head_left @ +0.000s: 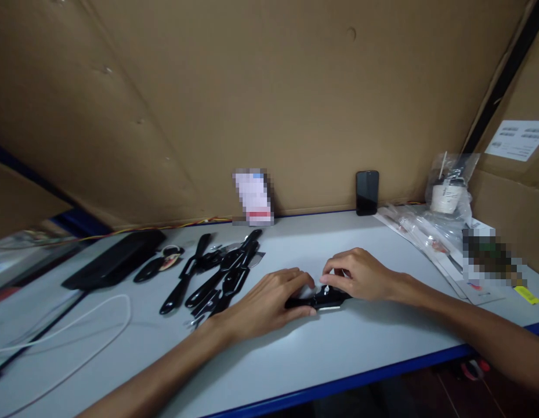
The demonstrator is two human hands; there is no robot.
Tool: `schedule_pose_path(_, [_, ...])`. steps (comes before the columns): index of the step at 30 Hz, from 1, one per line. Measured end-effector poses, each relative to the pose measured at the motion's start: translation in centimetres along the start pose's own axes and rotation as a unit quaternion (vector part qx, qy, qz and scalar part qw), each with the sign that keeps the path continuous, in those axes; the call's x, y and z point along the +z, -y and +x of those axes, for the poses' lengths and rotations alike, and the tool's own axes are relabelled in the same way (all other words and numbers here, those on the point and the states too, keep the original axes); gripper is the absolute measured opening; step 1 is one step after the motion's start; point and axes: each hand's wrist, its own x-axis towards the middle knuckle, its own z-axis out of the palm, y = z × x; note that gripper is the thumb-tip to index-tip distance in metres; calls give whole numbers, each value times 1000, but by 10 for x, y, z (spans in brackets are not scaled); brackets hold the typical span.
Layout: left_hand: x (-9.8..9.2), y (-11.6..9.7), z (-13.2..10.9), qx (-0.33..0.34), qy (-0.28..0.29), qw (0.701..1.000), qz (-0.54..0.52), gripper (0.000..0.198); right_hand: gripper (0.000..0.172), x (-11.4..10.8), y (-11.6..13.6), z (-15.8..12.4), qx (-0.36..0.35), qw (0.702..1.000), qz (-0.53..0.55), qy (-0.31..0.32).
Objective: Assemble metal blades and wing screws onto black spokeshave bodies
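Observation:
A black spokeshave (328, 298) lies on the grey-white table in front of me, its bright blade edge facing my side. My left hand (280, 296) is wrapped round its left handle, thumb along the near side. Over the body, my right hand (356, 273) has thumb and index finger pinched at a small silver adjusting screw (326, 288). The tool's right end is partly hidden under that hand. Left of my left hand lies a loose pile of several more black spokeshaves (230, 270), with another spokeshave (184, 281) at the pile's left side.
A black case (115, 261), a key fob (149, 269) and a white cable (127, 313) occupy the left. Against the cardboard wall lean a lit phone (254, 197) and a dark phone (367, 193). Plastic packaging (426, 232) and a bagged white cup (445, 197) sit at right.

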Motion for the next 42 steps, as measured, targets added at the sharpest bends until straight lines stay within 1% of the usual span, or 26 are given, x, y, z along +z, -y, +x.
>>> schedule_pose_path(2, [0,0,0,-6,5,1000,1,48,17,-1,0,-1,-6,999,-36,19])
schedule_pose_path(3, [0,0,0,-8,7,1000,2,48,17,0,0,-1,-7,998,-50,30])
schedule_pose_path(5, [0,1,0,-7,6,1000,2,48,24,3,1,-2,-7,998,-59,36])
schedule_pose_path(7, [1,1,0,-4,3,1000,-2,47,30,8,2,-2,-20,999,-37,34])
schedule_pose_path(10, [1,1,1,-4,2,1000,-8,45,31,12,2,-2,-33,999,-13,30])
schedule_pose_path(12, [1,0,1,-7,2,1000,-8,45,32,11,2,-1,-23,999,-47,15])
schedule_pose_path(14, [1,0,1,-6,1,1000,-7,45,38,9,1,-1,-9,997,-78,1])
schedule_pose_path(17, [0,-1,1,0,-4,1000,-13,44,42,6,2,0,-13,999,-39,25])
schedule_pose_path(19, [0,-1,1,2,-8,1000,-17,44,40,7,3,0,-15,999,-13,40])
schedule_pose_path(23, [0,0,1,1,-9,1000,-13,45,40,9,5,0,1,999,-35,16])
schedule_pose_path(25, [0,0,1,3,-5,1000,-11,46,40,7,6,1,14,1000,11,23])
schedule_pose_path(27, [-1,0,1,1,-1,1000,-10,46,33,-2,5,2,29,998,47,29])
schedule_pose_path(28, [-1,0,0,-2,-1,1000,-10,45,27,-7,4,2,35,998,40,36])
schedule_pose_path(29, [-1,-1,0,-5,-1,1000,-11,45,25,-14,2,1,37,998,15,49])
schedule_pose_path(31, [-2,-1,0,-10,1,1000,-14,45,36,-26,-1,0,37,992,-42,116])
schedule_pose_path(32, [-3,-2,0,-11,2,1000,-17,46,38,-30,-3,-1,38,987,-58,147])
schedule_pose_path(34, [-5,-2,0,-5,8,1000,-24,48,32,-33,-5,-3,37,980,-65,187])
schedule_pose_path(36, [-6,-1,0,4,17,999,-36,44,20,-31,-5,-4,28,978,-53,197])
schedule_pose_path(38, [-7,0,-1,10,24,999,-48,39,12,-27,-3,-4,17,981,-38,190])
schedule_pose_path(42, [-8,1,-1,7,25,997,-67,36,19,-23,0,-4,9,984,-24,174])
